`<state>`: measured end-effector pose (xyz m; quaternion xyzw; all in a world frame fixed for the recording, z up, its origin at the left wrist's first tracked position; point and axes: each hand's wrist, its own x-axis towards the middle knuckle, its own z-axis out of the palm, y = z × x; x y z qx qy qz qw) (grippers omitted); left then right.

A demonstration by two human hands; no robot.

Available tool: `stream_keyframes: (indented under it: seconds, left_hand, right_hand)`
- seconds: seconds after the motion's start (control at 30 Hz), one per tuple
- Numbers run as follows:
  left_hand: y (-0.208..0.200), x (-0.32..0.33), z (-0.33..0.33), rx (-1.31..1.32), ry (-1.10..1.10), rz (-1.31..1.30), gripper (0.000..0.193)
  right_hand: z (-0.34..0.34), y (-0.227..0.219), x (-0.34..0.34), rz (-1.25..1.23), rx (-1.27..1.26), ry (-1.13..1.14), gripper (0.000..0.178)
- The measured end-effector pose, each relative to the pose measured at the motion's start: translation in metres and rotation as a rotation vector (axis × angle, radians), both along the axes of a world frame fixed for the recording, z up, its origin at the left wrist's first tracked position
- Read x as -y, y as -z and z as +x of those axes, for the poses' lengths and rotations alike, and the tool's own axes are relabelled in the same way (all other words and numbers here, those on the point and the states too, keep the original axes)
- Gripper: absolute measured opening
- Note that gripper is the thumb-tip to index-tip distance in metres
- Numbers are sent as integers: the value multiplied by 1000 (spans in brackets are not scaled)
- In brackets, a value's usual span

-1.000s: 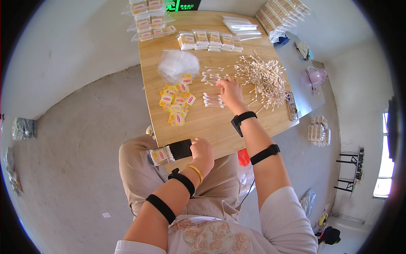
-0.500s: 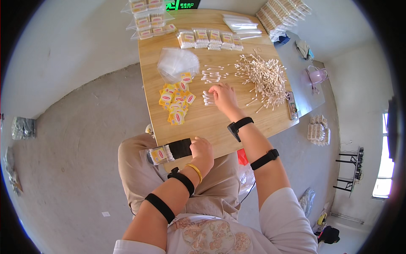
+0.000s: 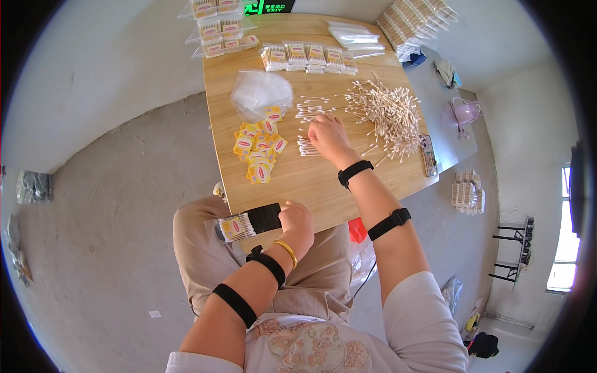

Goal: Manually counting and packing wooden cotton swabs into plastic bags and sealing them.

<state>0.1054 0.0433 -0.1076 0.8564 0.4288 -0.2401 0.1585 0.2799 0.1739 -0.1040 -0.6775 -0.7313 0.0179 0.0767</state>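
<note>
My left hand (image 3: 296, 222) is closed around the end of a flat black strip (image 3: 265, 217) at the table's near left edge. On the strip's other end lies a clear bag (image 3: 214, 230) with a yellow-and-white card (image 3: 234, 227) and a row of cotton swabs (image 3: 250, 225). My right hand (image 3: 328, 135) is over the table with its fingers curled down and closed. Its fingertips are hidden, so what they pinch cannot be made out. Partly under it is a small row of cotton swabs (image 3: 306, 147); just beyond lies another group of swabs (image 3: 309, 112).
To the right is a big loose heap of cotton swabs (image 3: 392, 115), with a phone-like object (image 3: 429, 155) beside it. Yellow cards (image 3: 258, 152) and clear bags (image 3: 261, 93) lie left. Packed swab bags (image 3: 308, 56) line the back, near plastic sleeves (image 3: 354, 36).
My right hand has shifted slightly away from me and to the right, and its fingers are more curled. My left hand and the black strip have stayed in place.
</note>
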Motion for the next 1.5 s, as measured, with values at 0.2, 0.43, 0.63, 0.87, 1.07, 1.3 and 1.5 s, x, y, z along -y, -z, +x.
stream_keyframes:
  seconds: [0.2, 0.43, 0.63, 0.87, 1.07, 1.3, 1.5]
  left_hand:
    - [-3, -1, 0, 4, 26, -7, 44]
    - [-9, -2, -1, 8, 2, -11, 43]
    - [-7, -3, 1, -8, -18, -32, 43]
    - [-7, -1, 3, -3, 8, -16, 40]
    - [4, 0, 2, 3, -58, -9, 40]
    - [4, -7, -28, 202, -44, -6, 46]
    - [-41, -7, -77, 1337, -595, -711, 31]
  right_hand:
    - [1, -3, -6, -7, 120, -107, 8]
    - [8, -5, -16, 45, 31, 72, 7]
    - [4, 3, -25, 124, 4, 43, 5]
    - [7, 2, -14, 25, -47, -29, 9]
    - [-1, -42, 46, 150, -311, 64, 8]
    - [-31, -89, 138, -4, -878, 226, 15]
    - [-63, -123, 192, 19, -955, 226, 12]
